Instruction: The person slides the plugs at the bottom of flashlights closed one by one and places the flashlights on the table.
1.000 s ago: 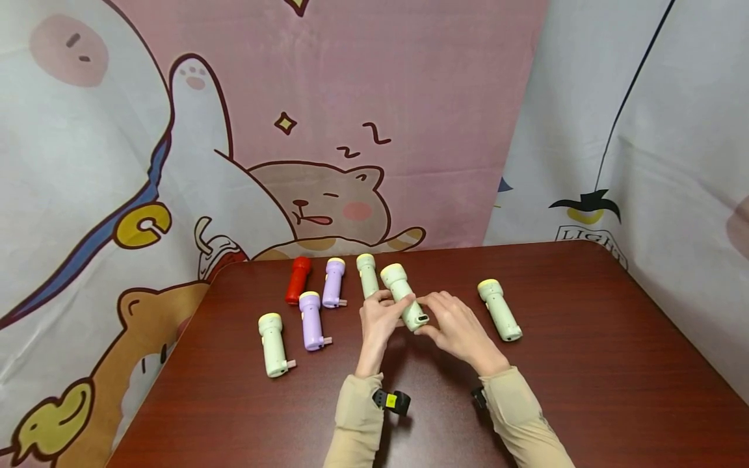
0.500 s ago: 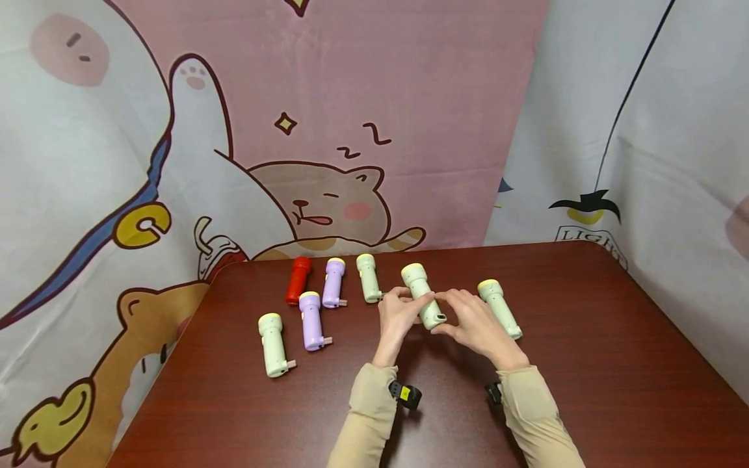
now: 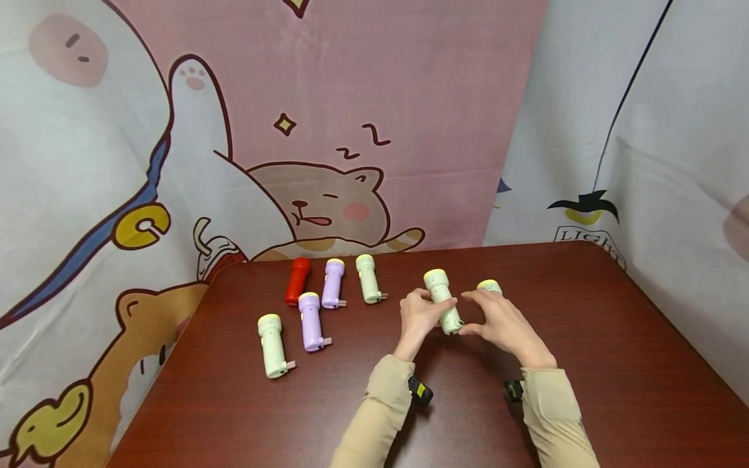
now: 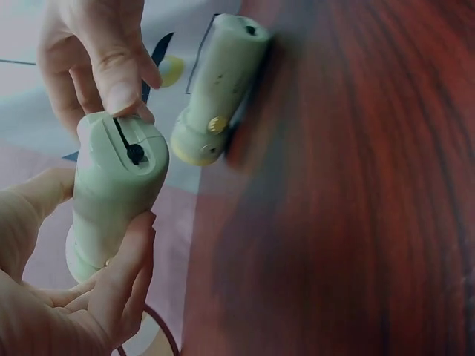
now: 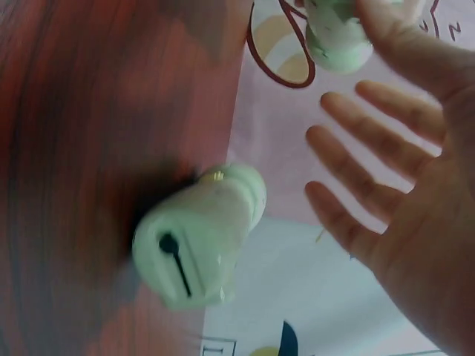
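In the head view, my left hand [image 3: 418, 318] grips a pale green flashlight [image 3: 437, 286] by its body, the yellow-rimmed head pointing away and tilted left. The left wrist view shows the held flashlight's [image 4: 111, 200] slotted end, with my right hand's [image 4: 104, 52] thumb or fingertip at its edge. My right hand [image 3: 506, 325] is beside that end, its fingers spread and relaxed in the right wrist view. A second green flashlight [image 3: 489, 285] lies on the table, mostly hidden by my right hand; its slotted end [image 5: 182, 259] shows in the right wrist view.
On the left half of the brown table [image 3: 199, 403] lie a red flashlight [image 3: 298, 281], two purple ones [image 3: 333, 284] [image 3: 311, 322] and two green ones [image 3: 368, 278] [image 3: 272, 346]. The purple and green ones there have plugs sticking out sideways. Printed cloth [image 3: 445, 130] hangs behind.
Both hands have moved right with the held flashlight, which now stands more upright in the view. The green flashlight behind the left hand has come into view; the rightmost one is now mostly covered.
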